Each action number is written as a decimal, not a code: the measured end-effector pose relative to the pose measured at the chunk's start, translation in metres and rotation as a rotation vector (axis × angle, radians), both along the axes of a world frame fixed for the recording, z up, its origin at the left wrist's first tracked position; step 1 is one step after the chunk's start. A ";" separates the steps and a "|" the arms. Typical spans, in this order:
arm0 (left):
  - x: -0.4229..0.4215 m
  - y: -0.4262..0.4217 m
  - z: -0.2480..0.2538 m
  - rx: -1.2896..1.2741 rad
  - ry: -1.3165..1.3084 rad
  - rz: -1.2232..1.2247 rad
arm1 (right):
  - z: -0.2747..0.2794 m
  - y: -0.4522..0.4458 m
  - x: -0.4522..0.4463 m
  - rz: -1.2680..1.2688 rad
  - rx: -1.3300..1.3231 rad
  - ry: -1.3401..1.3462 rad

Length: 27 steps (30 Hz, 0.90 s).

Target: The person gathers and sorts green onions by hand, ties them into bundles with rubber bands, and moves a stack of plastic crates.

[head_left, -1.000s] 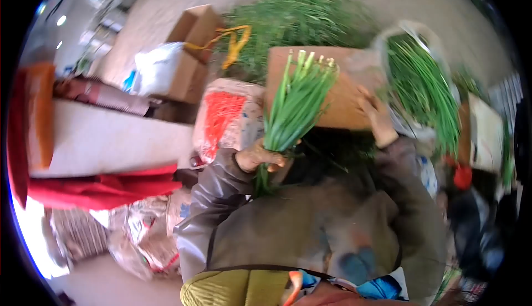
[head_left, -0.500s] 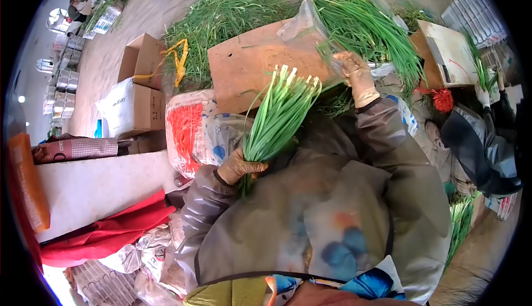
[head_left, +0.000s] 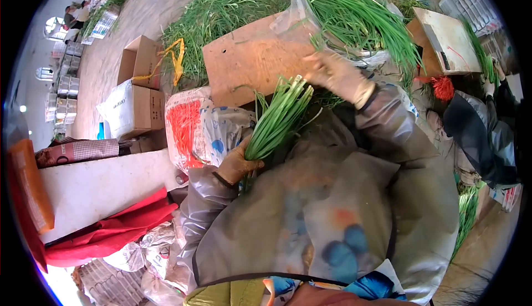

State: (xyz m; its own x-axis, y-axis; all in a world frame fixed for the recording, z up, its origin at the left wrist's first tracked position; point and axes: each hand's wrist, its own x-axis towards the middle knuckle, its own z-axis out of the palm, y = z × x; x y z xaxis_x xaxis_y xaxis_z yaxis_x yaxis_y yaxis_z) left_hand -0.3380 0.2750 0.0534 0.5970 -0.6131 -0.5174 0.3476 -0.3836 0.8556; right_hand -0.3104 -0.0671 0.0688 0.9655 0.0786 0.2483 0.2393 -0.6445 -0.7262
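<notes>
My gloved left hand (head_left: 237,163) is closed around the lower part of a bunch of garlic chives (head_left: 280,119), with the pale cut ends pointing up and right. My gloved right hand (head_left: 339,78) is just right of those pale ends, its fingers towards the bunch and smeared by motion. Behind both hands lies a brown wooden board (head_left: 257,57). At its right, a large heap of garlic chives (head_left: 360,21) rests on clear plastic sheeting.
Loose green leaves (head_left: 227,15) are piled behind the board. Red ties (head_left: 185,129) lie on a sack at left, near a cardboard box (head_left: 147,106). A white tabletop (head_left: 105,189) stands left. At right are another board (head_left: 451,43) and a co-worker's dark sleeve (head_left: 471,134).
My right hand has moved left and slightly down, from the chive heap's edge to the bunch's pale ends. The bunch in my left hand has tipped a little and lowered.
</notes>
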 end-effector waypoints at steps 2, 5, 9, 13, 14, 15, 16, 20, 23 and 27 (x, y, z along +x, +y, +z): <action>0.002 -0.008 0.006 0.172 -0.195 -0.077 | -0.003 0.029 0.002 -0.053 -0.357 -0.139; -0.002 -0.023 0.035 0.615 -0.605 -0.265 | -0.019 0.026 0.008 -0.091 -0.452 -0.134; -0.007 -0.007 0.025 0.625 -0.808 -0.181 | -0.050 -0.038 0.023 -0.335 -0.501 -0.229; -0.008 -0.009 0.022 0.572 -1.029 -0.142 | -0.029 -0.037 0.009 -0.374 -0.413 -0.116; -0.008 -0.011 0.024 0.654 -1.066 -0.163 | -0.019 -0.020 0.001 -0.278 -0.273 -0.178; -0.009 -0.016 0.025 0.714 -1.110 -0.196 | -0.007 0.007 -0.001 -0.104 -0.176 -0.372; -0.010 -0.013 0.023 0.581 -1.261 -0.232 | 0.003 0.026 -0.012 -0.188 -0.391 0.272; -0.003 -0.023 0.023 0.541 -1.024 -0.262 | -0.043 0.030 -0.002 -0.140 -0.670 -0.325; -0.004 -0.010 0.014 0.652 -1.070 -0.248 | -0.064 -0.018 0.007 -0.549 -0.829 -0.128; -0.006 -0.013 0.018 0.721 -1.072 -0.264 | -0.027 -0.010 -0.006 -0.247 -0.395 0.129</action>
